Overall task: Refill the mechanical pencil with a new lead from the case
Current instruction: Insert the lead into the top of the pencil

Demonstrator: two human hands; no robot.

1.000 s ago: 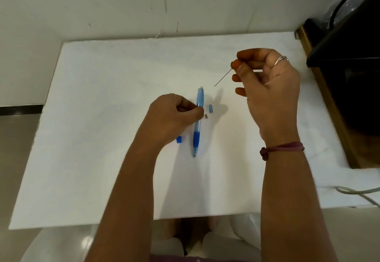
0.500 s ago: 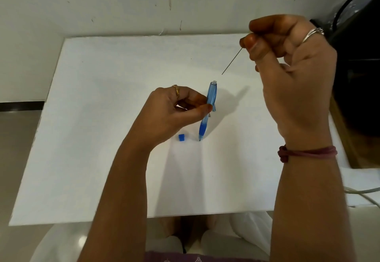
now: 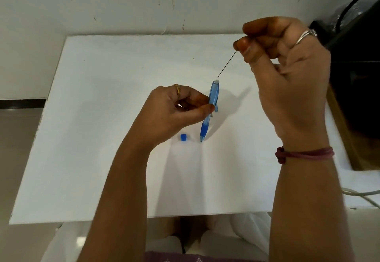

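My left hand (image 3: 176, 107) pinches a blue mechanical pencil (image 3: 210, 107) at mid-barrel and holds it nearly upright, tip resting on the white table (image 3: 102, 138), open white end up. My right hand (image 3: 287, 81) pinches a thin dark lead (image 3: 226, 64) between thumb and forefinger, slanting down-left. The lead's lower end hovers just above the pencil's open top. A small blue cap (image 3: 183, 137) lies on the table left of the pencil tip. Another small blue piece (image 3: 216, 108) peeks out behind the barrel.
A dark object with a black cable (image 3: 357, 72) stands on a wooden ledge at the right edge. A white cord (image 3: 362, 193) trails off the table's front right corner. A pale wall rises behind the table. My knees show below its front edge.
My left hand lifted the pencil from lying flat to standing on its tip. My right hand rose with the lead, then brought its end down close to the pencil's open top.
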